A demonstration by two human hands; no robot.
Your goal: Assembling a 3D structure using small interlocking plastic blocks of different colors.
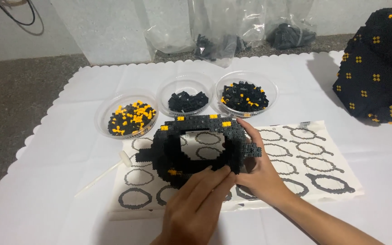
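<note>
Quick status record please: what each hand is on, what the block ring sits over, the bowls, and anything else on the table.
left hand: fingertips on the lower front edge of the black brick ring
right hand: grips the ring's right side, thumb on top
under the ring: printed instruction sheet of ring outlines
bowls: three clear ones behind; left bowl black and orange bricks, middle bowl black, right bowl mostly black
left of the ring: white tool
far right: large black brick model with orange dots
back: clear bags of dark bricks
</note>
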